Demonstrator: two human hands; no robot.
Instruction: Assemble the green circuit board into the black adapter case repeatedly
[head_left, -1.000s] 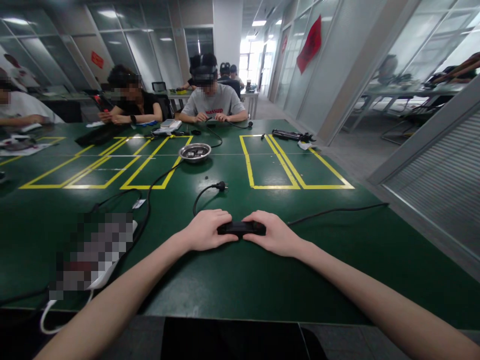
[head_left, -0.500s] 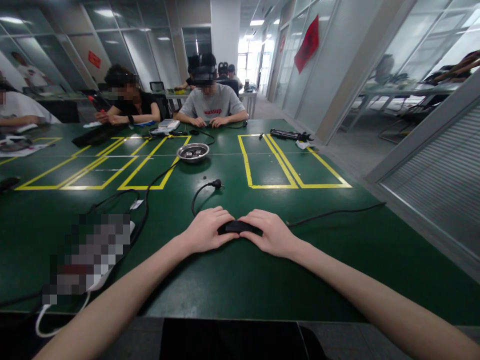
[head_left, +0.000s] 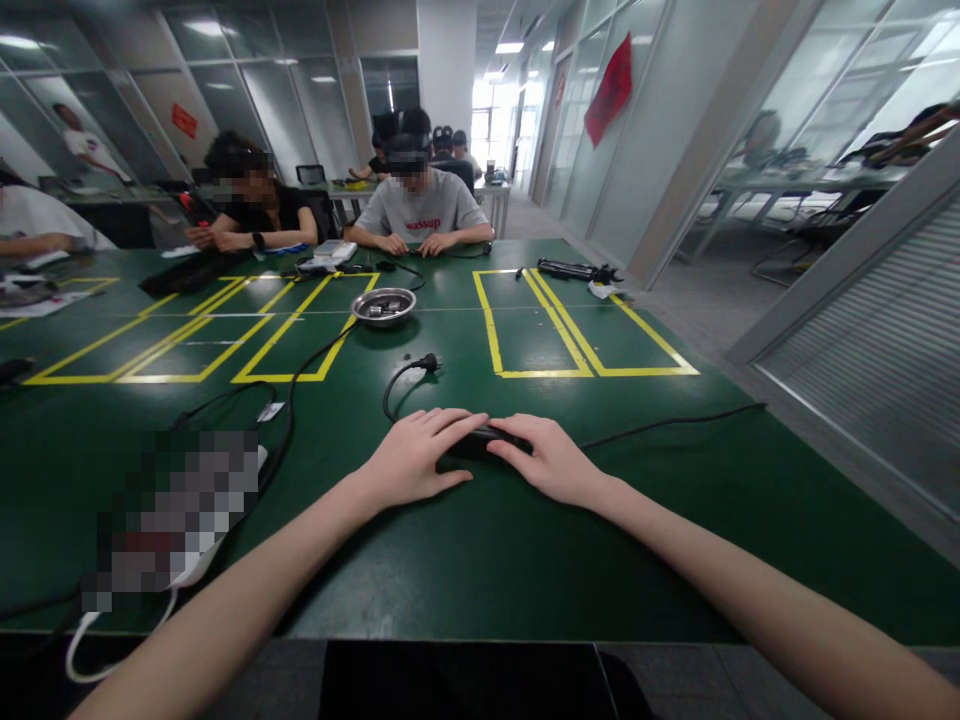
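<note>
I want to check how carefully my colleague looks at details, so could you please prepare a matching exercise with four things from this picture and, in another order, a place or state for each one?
Things:
1. Black object
2. Metal bowl
3. Red sheet
4. Black plug

Places and states:
A. On the glass wall
B. Holding small metallic pieces
C. At the end of a curved cord
D. Between the left hand and the right hand

Right pairs: 1-D, 2-B, 3-A, 4-C
</note>
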